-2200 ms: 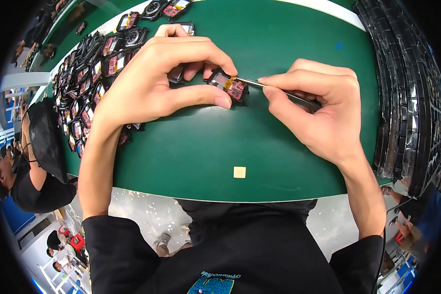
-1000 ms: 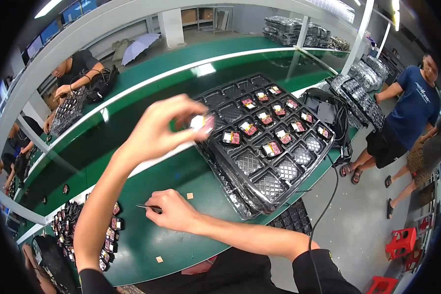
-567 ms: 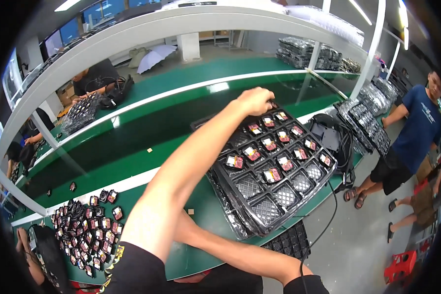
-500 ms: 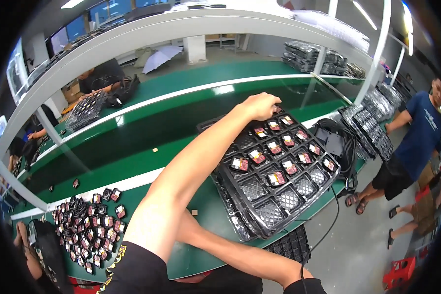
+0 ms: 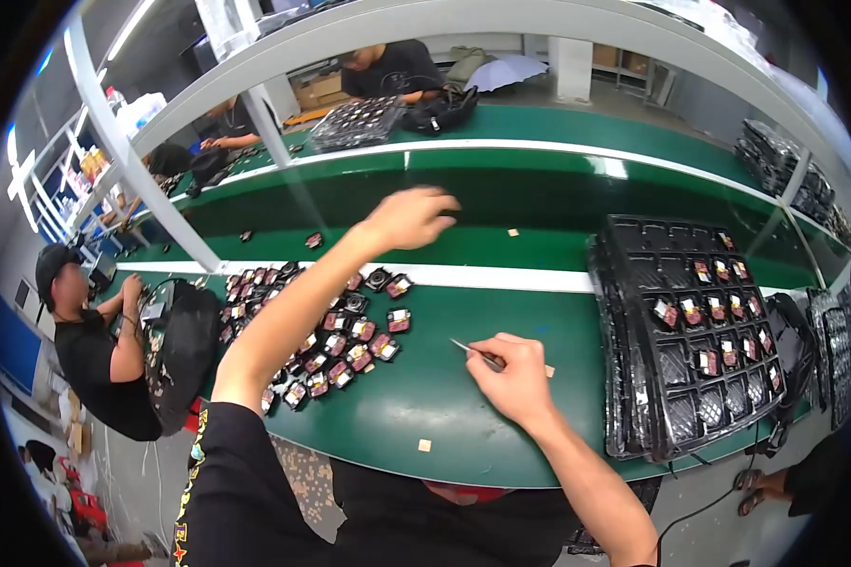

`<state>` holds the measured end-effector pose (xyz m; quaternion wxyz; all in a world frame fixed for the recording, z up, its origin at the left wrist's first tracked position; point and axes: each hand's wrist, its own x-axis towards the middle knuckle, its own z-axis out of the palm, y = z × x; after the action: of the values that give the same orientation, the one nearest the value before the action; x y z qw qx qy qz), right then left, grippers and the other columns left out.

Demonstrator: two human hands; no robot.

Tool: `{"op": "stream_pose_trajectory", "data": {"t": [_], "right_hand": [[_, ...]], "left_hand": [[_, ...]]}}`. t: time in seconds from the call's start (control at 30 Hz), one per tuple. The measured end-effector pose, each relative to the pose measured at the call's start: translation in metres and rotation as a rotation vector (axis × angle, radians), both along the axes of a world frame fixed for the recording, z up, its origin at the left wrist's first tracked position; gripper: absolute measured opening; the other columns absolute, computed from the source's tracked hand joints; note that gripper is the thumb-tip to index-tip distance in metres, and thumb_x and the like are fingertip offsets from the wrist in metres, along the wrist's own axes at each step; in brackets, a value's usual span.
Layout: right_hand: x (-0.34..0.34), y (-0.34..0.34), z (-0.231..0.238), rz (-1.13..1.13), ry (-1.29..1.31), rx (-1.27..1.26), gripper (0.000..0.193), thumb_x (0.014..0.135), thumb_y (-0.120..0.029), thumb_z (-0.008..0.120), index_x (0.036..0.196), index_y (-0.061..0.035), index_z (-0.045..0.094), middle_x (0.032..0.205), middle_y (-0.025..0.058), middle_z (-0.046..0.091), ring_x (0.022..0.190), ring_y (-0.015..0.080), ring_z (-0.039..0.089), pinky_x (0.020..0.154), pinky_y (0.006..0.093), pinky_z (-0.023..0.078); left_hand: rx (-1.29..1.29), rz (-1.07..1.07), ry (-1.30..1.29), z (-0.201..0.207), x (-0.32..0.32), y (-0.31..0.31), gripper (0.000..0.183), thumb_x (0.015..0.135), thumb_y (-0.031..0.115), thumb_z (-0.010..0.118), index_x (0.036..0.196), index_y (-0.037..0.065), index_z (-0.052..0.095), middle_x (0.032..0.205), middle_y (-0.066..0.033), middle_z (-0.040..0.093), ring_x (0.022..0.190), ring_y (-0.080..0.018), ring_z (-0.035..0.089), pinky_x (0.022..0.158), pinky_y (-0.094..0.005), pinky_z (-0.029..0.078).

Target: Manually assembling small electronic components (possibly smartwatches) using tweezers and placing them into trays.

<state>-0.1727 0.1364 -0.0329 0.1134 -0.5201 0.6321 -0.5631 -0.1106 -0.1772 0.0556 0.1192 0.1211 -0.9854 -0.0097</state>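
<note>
My left hand [image 5: 411,219] hangs in the air beyond the pile, over the green belt, its fingers apart and nothing in them. My right hand [image 5: 515,376] is closed on a slim pointed metal tool [image 5: 478,355], low over the green bench; its exact kind is hard to make out. Left of that tool lies a heap of small black cooling fans [image 5: 337,346] with red, white and yellow labels, partly behind my left forearm. On the right, a black plastic tray [image 5: 673,370] tops a stack of trays. Labelled fans [image 5: 717,308] sit in several of its pockets, while the nearest row shows bare pockets.
A white rail [image 5: 501,276] separates the bench from the belt [image 5: 558,236]. Small tan squares [image 5: 425,445] lie on the bench. Black cables and a bag-like bundle [image 5: 792,350] sit right of the trays. Co-workers [image 5: 104,340] sit at left and across the belt.
My left hand has left the tray's far edge and swung left over the belt. My right hand, earlier hidden behind my left arm, now shows with the tool. The view has turned left.
</note>
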Motion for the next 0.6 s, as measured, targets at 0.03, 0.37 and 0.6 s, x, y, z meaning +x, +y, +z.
{"op": "stream_pose_trajectory", "data": {"t": [0.03,0.37,0.6], "right_hand": [[0.003,-0.003,0.000,-0.003,0.000,-0.021,0.015,0.088,-0.006,0.080,0.099,0.0031,0.085,0.071,0.0128,0.071,0.059,0.0177,0.064,0.056,0.0339,0.046],[0.010,-0.004,0.005,-0.048,-0.050,0.069,0.015,0.090,-0.005,0.081,0.101,0.0035,0.085,0.071,0.0087,0.071,0.062,0.0109,0.062,0.058,0.0296,0.046],[-0.003,0.007,-0.005,-0.091,-0.414,0.126,0.015,0.101,-0.008,0.082,0.107,0.0058,0.085,0.081,-0.0011,0.076,0.072,0.0014,0.061,0.062,0.0208,0.046]], "left_hand": [[-0.072,0.176,-0.082,-0.007,0.040,-0.029,0.039,0.105,0.031,0.070,0.137,0.010,0.072,0.136,-0.0182,0.072,0.132,-0.0403,0.067,0.112,-0.0508,0.056],[0.040,0.435,-0.007,-0.057,0.201,-0.121,0.037,0.100,0.014,0.072,0.137,0.006,0.067,0.120,-0.0226,0.069,0.118,-0.0454,0.068,0.101,-0.0534,0.056],[0.321,-0.252,0.121,-0.022,0.146,0.087,0.056,0.093,0.011,0.078,0.146,0.005,0.064,0.118,-0.0131,0.077,0.117,-0.0328,0.071,0.103,-0.0457,0.058]]}}
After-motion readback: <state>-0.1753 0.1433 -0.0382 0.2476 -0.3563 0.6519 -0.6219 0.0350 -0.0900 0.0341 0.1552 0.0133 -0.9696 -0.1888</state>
